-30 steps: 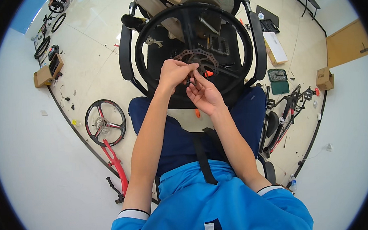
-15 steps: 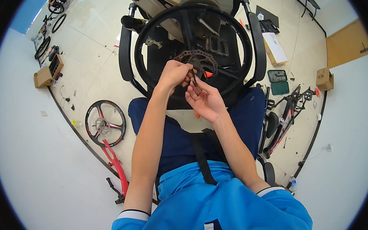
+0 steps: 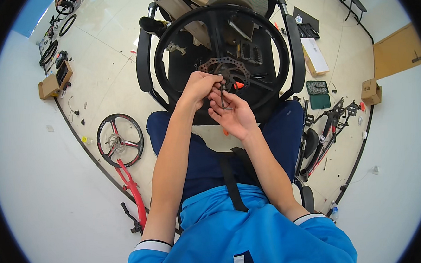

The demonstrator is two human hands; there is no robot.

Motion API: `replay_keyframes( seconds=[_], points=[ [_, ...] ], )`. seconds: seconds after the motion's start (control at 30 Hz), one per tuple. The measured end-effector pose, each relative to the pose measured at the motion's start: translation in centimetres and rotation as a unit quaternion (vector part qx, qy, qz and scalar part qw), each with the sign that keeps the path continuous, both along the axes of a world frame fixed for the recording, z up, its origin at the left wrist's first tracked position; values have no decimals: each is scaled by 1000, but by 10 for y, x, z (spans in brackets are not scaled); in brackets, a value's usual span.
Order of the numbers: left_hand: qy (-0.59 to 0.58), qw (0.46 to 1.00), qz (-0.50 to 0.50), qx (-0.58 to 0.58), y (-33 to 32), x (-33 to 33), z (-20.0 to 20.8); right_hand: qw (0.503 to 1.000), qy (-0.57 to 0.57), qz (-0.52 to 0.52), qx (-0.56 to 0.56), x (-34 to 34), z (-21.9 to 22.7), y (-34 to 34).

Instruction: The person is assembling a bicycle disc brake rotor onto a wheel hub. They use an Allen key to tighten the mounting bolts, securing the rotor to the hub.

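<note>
A black spoked wheel [image 3: 213, 30] lies on the office chair seat before me, with a drilled brake disc [image 3: 244, 71] at its hub. Over the near side of the disc, my left hand [image 3: 200, 89] is closed in a pinch. A small bright bit shows at its fingertips, too small to name. The fingers and thumb of my right hand [image 3: 236, 114] hold a dark L-shaped hex key [image 3: 223, 101], its bent end toward me. The key's upper end meets the left fingertips. An orange piece [image 3: 238, 85] sits beside the hub.
A pedal [image 3: 249, 52] and a silver metal part [image 3: 176, 48] lie on the seat, beneath the wheel. Chair armrests [image 3: 143, 63] flank it. On the floor are a red-spoked wheel [image 3: 137, 144], a red fork [image 3: 136, 191], a bike frame [image 3: 333, 124] and a green case [image 3: 320, 100].
The hex key has turned in my fingers, and its bent end now shows below them. My right hand has shifted slightly left, and my left hand has moved down a little.
</note>
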State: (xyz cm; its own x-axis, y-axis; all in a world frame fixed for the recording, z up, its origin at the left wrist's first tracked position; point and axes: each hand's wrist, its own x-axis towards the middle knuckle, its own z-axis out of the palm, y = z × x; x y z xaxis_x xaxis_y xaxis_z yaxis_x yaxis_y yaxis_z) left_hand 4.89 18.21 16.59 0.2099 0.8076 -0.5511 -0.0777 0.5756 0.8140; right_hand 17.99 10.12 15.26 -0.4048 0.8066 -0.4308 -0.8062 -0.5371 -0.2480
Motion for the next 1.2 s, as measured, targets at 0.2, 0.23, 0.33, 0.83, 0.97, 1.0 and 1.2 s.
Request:
replay_keyframes(
  seconds=[0.2, 0.23, 0.33, 0.83, 0.97, 1.0, 1.2],
  points=[
    [50, 998, -2, 35, -3, -2, 0, 999, 47, -19, 12, 3, -21, 2],
    [63, 997, -3, 47, -5, -1, 3, 999, 37, -21, 3, 3, -23, 3],
    [95, 993, -9, 74, -8, 0, 8, 1000, 14, -17, -13, -1, -29, 4],
    [-4, 999, 27, 40, -5, 0, -11, 1000, 9, -26, -12, 2, -13, -1],
    [64, 995, 31, 73, -9, 6, 5, 999, 31, -22, 15, 1, -27, 4],
    [84, 993, 22, 83, -10, 7, 7, 999, 35, -17, 27, 1, -28, 5],
    [22, 999, 15, 30, -3, 2, -5, 1000, 0, -7, 0, 1, -9, -1]
  ],
)
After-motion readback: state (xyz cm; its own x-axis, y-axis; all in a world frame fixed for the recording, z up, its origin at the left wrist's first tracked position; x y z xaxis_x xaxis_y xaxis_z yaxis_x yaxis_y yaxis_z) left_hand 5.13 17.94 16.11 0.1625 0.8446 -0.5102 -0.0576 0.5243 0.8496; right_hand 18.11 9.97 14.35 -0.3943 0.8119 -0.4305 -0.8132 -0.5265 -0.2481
